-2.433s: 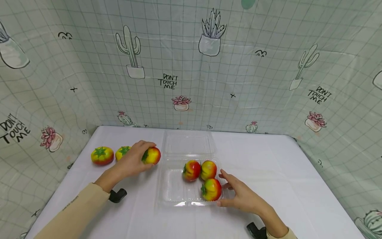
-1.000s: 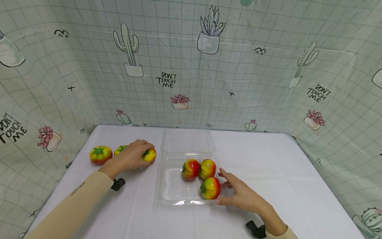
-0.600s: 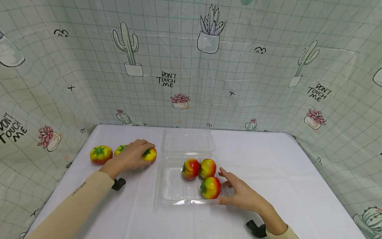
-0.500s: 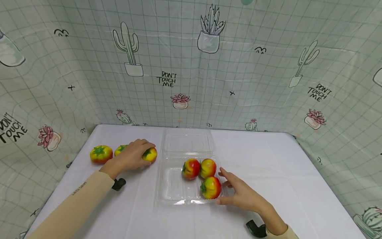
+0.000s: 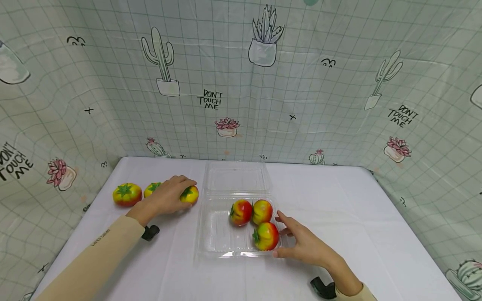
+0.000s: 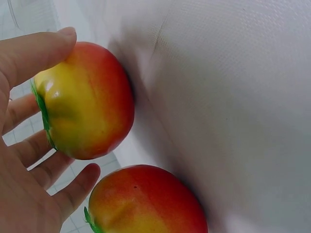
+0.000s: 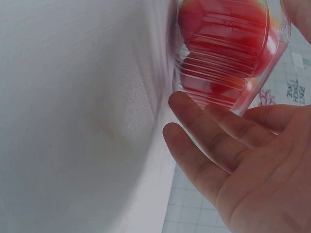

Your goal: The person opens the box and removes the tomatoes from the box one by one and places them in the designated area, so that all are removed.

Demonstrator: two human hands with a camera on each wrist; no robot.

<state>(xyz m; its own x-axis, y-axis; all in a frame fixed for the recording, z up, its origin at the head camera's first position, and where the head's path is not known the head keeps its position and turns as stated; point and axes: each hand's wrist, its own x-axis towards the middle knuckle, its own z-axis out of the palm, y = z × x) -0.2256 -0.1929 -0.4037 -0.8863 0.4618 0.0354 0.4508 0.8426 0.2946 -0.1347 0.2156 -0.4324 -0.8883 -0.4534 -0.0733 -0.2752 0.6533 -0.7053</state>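
My left hand [image 5: 171, 195] holds a yellow-red persimmon [image 5: 189, 195] with green leaves, left of a clear plastic clamshell box [image 5: 216, 246]. In the left wrist view, the thumb lies on this persimmon [image 6: 87, 102] and the other fingers spread behind its leafy side. Just below it is a second persimmon [image 6: 148, 204], which my forearm side partly hides in the head view. Three persimmons [image 5: 266, 236] sit in the right part of the box. My right hand [image 5: 306, 246] rests at the box's right side, thumb at the near corner, with its fingers loosely extended in the right wrist view.
Another persimmon [image 5: 127, 195] lies at the table's far left. The box's lid [image 5: 238, 177] stands folded back behind its base. A white cloth covers the table [image 5: 339, 200], and a grid-patterned curtain [image 5: 241, 83] hangs around its back and sides.
Since 2.4 s ago, my left hand and its persimmon have shifted slightly left and lower. For the last second both hands have hardly moved.
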